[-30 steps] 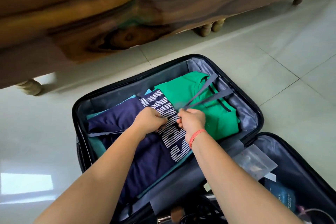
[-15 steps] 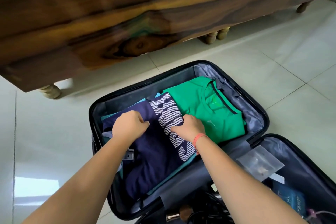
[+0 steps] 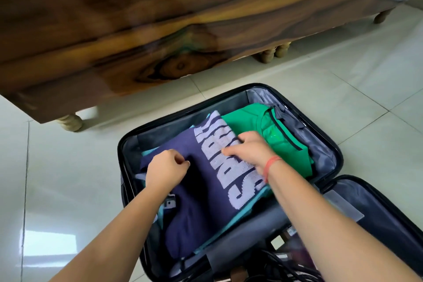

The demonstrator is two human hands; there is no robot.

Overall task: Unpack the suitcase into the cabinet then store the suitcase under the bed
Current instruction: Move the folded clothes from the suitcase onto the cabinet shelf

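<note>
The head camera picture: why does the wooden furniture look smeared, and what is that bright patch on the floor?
In the head view, the wooden furniture is streaked by motion blur, and the straight tile lines bow from the wide-angle lens. The pale patch looks like light reflected off the glossy floor. The navy shirt stays fairly sharp.

There is one camera, worn on the person's head. It looks forward and down, close over the open suitcase (image 3: 229,107) on the floor (image 3: 68,178), with the wooden bed (image 3: 137,18) just past it.
</note>
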